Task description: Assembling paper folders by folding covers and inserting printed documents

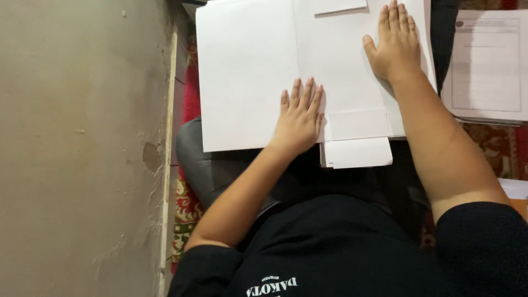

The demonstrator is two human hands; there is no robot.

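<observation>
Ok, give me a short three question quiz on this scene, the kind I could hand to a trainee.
1. True or false: both hands lie flat, palms down, on the large white folded sheet.
2. Which hand is nearer the sheet's far edge? A) left hand B) right hand
3. Fill in: beyond the right forearm, on the patterned red carpet, lies a stack of printed ____.

Key
1. True: the left hand and right hand both rest open on it, fingers together.
2. B. The left hand sits by the near edge, beside the small white flap.
3. Papers.
</observation>
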